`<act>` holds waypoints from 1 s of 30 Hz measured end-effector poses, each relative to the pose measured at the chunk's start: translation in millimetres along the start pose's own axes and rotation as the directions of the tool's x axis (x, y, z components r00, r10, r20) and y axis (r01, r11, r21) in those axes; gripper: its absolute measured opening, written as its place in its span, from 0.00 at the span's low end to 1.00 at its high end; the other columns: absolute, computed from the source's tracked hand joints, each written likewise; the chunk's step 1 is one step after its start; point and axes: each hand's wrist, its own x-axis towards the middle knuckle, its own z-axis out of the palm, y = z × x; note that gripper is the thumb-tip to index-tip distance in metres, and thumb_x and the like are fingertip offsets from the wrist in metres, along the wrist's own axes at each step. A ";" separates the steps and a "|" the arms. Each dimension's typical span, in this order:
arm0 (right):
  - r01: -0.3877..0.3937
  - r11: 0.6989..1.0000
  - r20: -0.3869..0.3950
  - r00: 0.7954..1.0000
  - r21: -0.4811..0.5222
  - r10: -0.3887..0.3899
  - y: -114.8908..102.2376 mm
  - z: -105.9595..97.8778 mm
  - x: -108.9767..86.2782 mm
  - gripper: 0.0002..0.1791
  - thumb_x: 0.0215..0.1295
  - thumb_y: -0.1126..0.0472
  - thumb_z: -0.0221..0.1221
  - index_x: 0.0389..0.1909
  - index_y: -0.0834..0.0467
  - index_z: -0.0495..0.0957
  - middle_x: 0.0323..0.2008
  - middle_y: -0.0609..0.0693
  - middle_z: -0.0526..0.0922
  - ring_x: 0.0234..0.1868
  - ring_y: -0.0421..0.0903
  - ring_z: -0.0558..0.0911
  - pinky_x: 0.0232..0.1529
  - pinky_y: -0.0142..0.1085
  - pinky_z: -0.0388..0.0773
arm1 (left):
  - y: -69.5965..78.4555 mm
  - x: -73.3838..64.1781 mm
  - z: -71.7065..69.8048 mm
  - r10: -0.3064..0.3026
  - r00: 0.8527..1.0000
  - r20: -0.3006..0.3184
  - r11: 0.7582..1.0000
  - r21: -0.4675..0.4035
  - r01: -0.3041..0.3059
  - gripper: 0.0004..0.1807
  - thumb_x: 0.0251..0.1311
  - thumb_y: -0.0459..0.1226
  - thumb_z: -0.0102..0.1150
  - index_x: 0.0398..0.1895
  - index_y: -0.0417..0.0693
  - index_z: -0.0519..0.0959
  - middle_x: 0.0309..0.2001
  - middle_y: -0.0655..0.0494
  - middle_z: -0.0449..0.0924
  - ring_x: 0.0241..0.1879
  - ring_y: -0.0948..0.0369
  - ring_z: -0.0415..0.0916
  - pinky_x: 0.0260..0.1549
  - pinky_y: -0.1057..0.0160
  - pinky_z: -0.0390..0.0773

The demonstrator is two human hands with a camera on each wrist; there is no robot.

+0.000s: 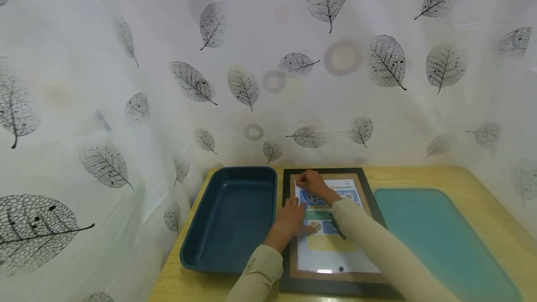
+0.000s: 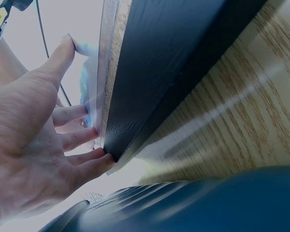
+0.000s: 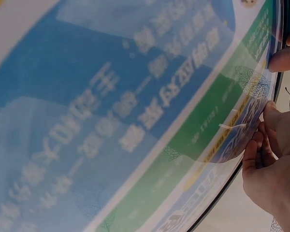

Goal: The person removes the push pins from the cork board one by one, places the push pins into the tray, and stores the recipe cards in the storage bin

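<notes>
A glossy printed poster lies on a brown cork-like board inside a black frame. With bent fingers, my right hand pinches at the poster's upper left corner; in the right wrist view the thumb and fingertips meet at its edge. My left hand rests on the left side, fingers spread and thumb reaching over the print. Seen from the left wrist, its fingertips touch the black frame edge and the sheet's border.
Left of the frame stands a deep dark blue tray, close to my left hand. A flat turquoise tray lies to the right, below my right forearm. Everything sits on a wooden table backed by a leaf-patterned curtain.
</notes>
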 end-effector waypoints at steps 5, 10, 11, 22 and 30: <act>0.005 1.000 0.012 1.000 -0.019 -0.004 -0.4 0.3 0.6 0.06 0.67 0.65 0.67 0.31 0.60 0.88 0.29 0.52 0.89 0.32 0.48 0.84 0.44 0.47 0.84 | 0.0 -1.7 -1.8 0.004 1.000 -0.008 1.000 -0.007 -0.004 0.50 0.57 0.69 0.66 0.74 0.46 0.70 0.73 0.44 0.66 0.71 0.47 0.64 0.59 0.50 0.79; 0.004 0.999 0.029 1.000 -0.035 -0.003 -2.2 -3.1 -0.1 0.06 0.68 0.64 0.66 0.31 0.61 0.87 0.29 0.51 0.88 0.31 0.47 0.84 0.43 0.47 0.84 | -0.5 -1.0 -1.5 0.013 1.000 -0.015 1.000 -0.015 -0.013 0.50 0.57 0.68 0.66 0.74 0.45 0.70 0.74 0.43 0.66 0.72 0.46 0.64 0.61 0.50 0.78; 0.006 0.999 0.034 0.999 -0.035 -0.005 -2.6 -3.8 -0.3 0.06 0.68 0.64 0.66 0.32 0.61 0.87 0.29 0.52 0.88 0.31 0.47 0.84 0.43 0.47 0.84 | -0.7 -0.5 -1.1 0.011 1.000 -0.011 1.000 -0.015 -0.012 0.50 0.58 0.68 0.66 0.74 0.45 0.70 0.74 0.43 0.66 0.72 0.46 0.63 0.62 0.50 0.77; 0.014 1.000 0.163 0.987 0.009 -0.015 -0.5 -12.0 0.1 0.09 0.69 0.62 0.63 0.31 0.59 0.89 0.29 0.51 0.88 0.32 0.48 0.84 0.46 0.46 0.84 | 0.4 -3.3 0.9 0.016 1.000 -0.006 0.999 -0.035 -0.016 0.51 0.57 0.68 0.66 0.75 0.45 0.69 0.74 0.42 0.65 0.72 0.46 0.63 0.63 0.50 0.76; 0.066 0.996 0.130 0.989 0.058 -0.073 4.7 -8.9 -2.0 0.07 0.66 0.65 0.64 0.30 0.60 0.89 0.27 0.49 0.88 0.30 0.46 0.82 0.42 0.44 0.83 | -1.3 -3.6 -1.0 0.019 1.000 -0.019 0.999 -0.039 -0.020 0.50 0.58 0.67 0.67 0.74 0.44 0.70 0.74 0.42 0.66 0.71 0.46 0.64 0.63 0.49 0.76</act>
